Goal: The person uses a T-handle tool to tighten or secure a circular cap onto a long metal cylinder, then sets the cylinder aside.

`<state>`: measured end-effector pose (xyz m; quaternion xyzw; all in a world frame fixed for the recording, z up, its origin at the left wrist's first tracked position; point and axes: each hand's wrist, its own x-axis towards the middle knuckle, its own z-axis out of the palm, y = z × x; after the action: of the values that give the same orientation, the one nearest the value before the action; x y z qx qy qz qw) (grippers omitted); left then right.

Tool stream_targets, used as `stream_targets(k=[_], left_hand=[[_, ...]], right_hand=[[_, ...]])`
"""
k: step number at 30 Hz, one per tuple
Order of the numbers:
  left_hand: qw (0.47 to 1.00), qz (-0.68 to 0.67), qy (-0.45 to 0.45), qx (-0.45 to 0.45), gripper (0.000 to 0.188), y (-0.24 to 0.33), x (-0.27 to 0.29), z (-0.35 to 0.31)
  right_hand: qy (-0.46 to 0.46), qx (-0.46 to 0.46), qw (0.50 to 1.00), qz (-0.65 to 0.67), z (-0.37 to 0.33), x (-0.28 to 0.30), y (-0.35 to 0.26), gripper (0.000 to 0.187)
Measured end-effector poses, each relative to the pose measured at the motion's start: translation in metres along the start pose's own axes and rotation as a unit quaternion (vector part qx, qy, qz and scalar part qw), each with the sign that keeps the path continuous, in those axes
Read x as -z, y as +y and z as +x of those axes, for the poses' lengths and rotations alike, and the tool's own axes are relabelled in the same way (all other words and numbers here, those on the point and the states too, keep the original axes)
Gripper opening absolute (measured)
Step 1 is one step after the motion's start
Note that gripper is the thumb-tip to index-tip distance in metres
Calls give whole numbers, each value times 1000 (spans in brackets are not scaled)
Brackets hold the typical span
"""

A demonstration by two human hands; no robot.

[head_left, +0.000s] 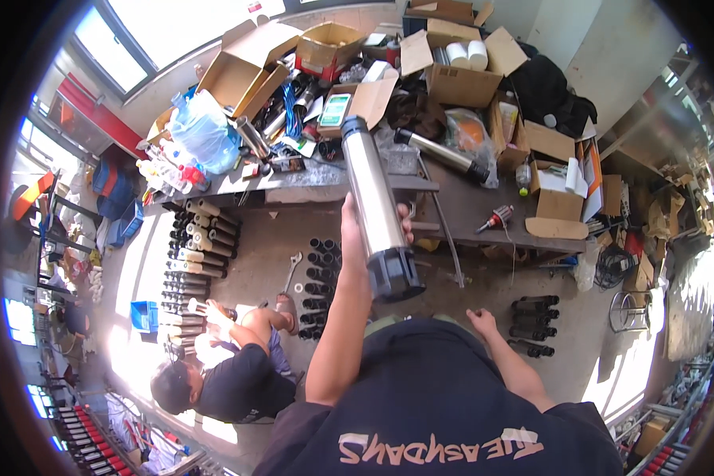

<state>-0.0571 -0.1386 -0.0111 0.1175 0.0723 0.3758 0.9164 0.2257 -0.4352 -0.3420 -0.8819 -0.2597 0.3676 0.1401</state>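
Observation:
My left hand (352, 231) is wrapped round a thick silver metal cylinder (375, 190) with black end pieces. The cylinder stands tilted in front of my chest. Its notched black lower end (397, 274) is nearest me, and its far end overlaps the workbench in the view. The palm hides part of the tube's left side, and fingertips show on its right. Low at my right side hangs my right hand (482, 323), its fingers loose, with nothing visible in it. A slimmer silver tube with black ends (444, 155) lies on the bench beyond.
The cluttered workbench (309, 181) carries cardboard boxes (462, 83), plastic bags (202, 135) and a small motor rotor (496, 218). Black cylindrical parts (534, 325) stand on the floor at right, several more (319, 278) at left. A wrench (293, 270) lies near a seated co-worker (238, 373).

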Motion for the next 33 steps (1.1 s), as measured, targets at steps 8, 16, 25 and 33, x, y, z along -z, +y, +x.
stream_targets(k=[8, 16, 25, 33], left_hand=[[990, 53, 130, 14, 68, 0, -33, -2], [993, 57, 107, 2, 69, -7, -18, 0], [983, -174, -23, 44, 62, -30, -13, -6], [998, 22, -5, 55, 73, -21, -7, 3]], right_hand=[[-30, -5, 1000, 6, -22, 4, -30, 60], [-22, 24, 999, -12, -8, -14, -17, 61], [-11, 15, 1000, -25, -9, -19, 2, 60], [-27, -19, 999, 20, -15, -26, 12, 61]])
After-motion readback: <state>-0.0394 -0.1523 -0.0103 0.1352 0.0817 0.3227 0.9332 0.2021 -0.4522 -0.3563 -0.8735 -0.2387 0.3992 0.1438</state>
